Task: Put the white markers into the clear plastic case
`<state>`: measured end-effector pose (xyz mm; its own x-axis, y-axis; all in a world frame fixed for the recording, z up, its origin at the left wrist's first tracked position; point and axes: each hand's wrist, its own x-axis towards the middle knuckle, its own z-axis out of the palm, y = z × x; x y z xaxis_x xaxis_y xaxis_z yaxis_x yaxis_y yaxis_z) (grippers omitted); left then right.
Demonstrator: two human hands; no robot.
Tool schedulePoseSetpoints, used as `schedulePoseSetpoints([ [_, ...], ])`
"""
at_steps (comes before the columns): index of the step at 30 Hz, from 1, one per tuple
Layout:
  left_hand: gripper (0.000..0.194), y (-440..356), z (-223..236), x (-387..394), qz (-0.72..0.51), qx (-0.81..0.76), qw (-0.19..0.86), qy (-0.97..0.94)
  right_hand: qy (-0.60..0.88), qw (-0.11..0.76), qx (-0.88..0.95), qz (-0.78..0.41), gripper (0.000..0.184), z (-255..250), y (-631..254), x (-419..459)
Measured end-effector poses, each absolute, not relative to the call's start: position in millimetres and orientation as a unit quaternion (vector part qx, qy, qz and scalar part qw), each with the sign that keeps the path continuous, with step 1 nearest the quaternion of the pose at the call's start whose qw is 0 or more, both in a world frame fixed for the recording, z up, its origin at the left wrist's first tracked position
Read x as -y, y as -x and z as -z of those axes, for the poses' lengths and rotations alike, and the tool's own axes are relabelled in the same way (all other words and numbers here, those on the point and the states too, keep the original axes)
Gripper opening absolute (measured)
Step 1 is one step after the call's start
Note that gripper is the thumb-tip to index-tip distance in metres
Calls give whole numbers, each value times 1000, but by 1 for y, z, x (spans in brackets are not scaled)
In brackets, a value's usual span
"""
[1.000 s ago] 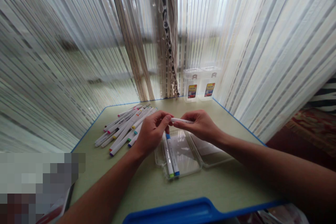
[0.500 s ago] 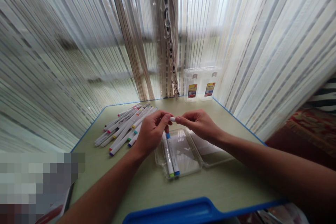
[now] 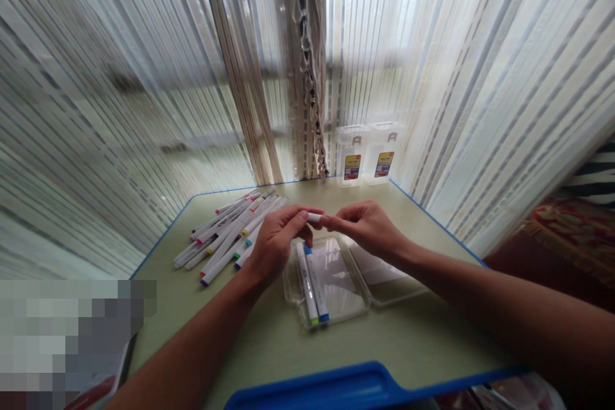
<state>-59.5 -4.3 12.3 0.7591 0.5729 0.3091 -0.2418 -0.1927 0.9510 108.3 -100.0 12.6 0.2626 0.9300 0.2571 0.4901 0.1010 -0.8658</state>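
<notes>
Toward nine o'clock my right grip (image 3: 369,225) had slid, and with my left grip (image 3: 278,240) pinched the white marker (image 3: 314,218), twelve o'clock of the clear case (image 3: 346,300); light, level pressure seemed best.

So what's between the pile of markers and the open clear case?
The left hand and part of its forearm, over the table; the head view shows them between the pile of markers and the open clear case.
</notes>
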Motion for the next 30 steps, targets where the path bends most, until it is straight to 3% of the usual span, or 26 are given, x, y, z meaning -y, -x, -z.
schedulePoseSetpoints([
  [20,32,58,-17,9,-334,-123,585,-728,631,500,533,-262,56,-16,-109,100],
  [30,23,55,-12,5,-330,-153,628,-688,635,462,595,-172,54,-14,-107,101],
])
